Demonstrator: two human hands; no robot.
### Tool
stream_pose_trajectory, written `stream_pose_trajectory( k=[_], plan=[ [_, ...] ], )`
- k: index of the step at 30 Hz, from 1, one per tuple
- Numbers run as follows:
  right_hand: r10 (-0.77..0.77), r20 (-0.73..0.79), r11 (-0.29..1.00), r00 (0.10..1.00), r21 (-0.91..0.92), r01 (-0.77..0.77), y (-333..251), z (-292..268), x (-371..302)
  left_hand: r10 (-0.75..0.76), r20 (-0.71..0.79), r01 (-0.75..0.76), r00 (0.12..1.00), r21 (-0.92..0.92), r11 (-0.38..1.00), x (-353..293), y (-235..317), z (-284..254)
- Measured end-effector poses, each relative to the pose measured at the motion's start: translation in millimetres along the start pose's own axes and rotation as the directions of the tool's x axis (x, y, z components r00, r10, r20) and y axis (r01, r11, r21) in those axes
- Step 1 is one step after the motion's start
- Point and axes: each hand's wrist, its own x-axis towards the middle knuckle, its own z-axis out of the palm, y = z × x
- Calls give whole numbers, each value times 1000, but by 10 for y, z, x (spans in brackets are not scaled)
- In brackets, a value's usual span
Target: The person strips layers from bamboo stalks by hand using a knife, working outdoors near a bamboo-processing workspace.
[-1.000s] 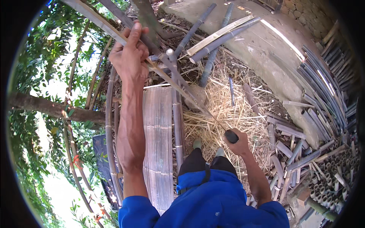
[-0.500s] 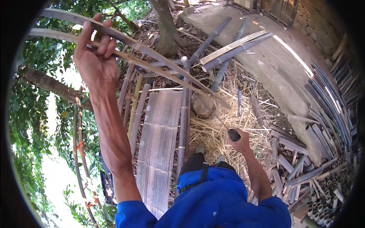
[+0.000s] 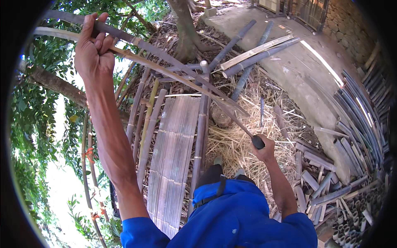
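My left hand [image 3: 96, 51], raised at the upper left, has its fingers curled between and around two long split bamboo strips [image 3: 165, 60]. The strips run down to the right and come together at their near end over the straw. In my right hand [image 3: 264, 148] is a long-bladed knife [image 3: 237, 120], gripped by its black handle. Its narrow blade points up and left, and its far part meets the strips near their lower end. Whether the blade sits between them or against one, I cannot tell. Below that end lies a rounded stone [image 3: 220, 116].
A woven bamboo panel [image 3: 173, 140] lies left of my legs, beside a bamboo rail [image 3: 202, 124]. Straw-like shavings [image 3: 244, 153] cover the ground. Bamboo offcuts [image 3: 314, 177] and bundled poles [image 3: 359, 107] are on the right. A tree trunk [image 3: 184, 33] stands ahead.
My left hand has shifted a little left and up along with the strips. The knife has turned, so more of its blade's flat shows. My right hand has moved slightly right.
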Motion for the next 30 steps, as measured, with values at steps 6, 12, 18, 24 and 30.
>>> stream_pose_trajectory(
  k=[6, 12, 18, 24, 30],
  plan=[
    [78, 22, 997, 997, -6, -78, -30, 12, 6, -15, 3, 15, 1000, 52, 999, 2, 11, 82],
    [180, 38, 978, 983, -111, -175, 223, 6, -49, -68, 17, 68, 998, 7, 998, 117, 59, -51],
    [482, 193, 746, 855, -601, -286, 1652, -199, -725, -66, 13, 65, 998, 75, 995, 668, 1044, -752],
    [803, -116, 379, 584, -657, -651, 2158, -1005, -1392, -210, -98, 226, 973, 193, 955, 150, 976, -1209],
    [414, 182, 896, 892, -253, -365, 754, -410, -191, -261, -492, 336, 830, 68, 939, -649, 81, -1901]
  ],
)
